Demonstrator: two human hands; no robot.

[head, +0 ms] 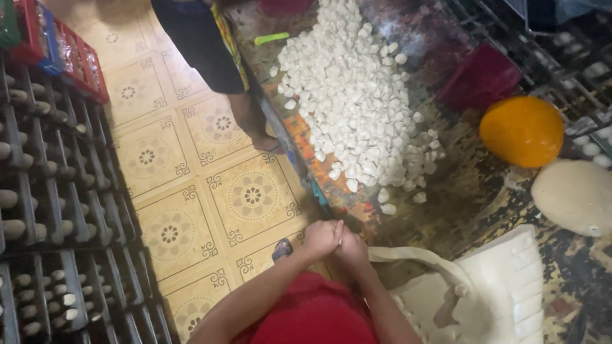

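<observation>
My left hand (322,237) and my right hand (352,247) are pressed together at the table's near edge, both curled shut. A pale rope of dough (414,257) runs from my right hand to the right, to a big whitish mass of dough (510,286) with ridged cuts. My left hand closes on the rope's end against the right one. A wide heap of small white dough pieces (350,95) lies farther along the table.
An orange ball (521,130), a beige dough lump (577,194) and a dark red cloth (478,79) sit at the right. Another person's legs (248,121) stand on the patterned tile floor (191,191). Dark racks of pieces (44,210) line the left.
</observation>
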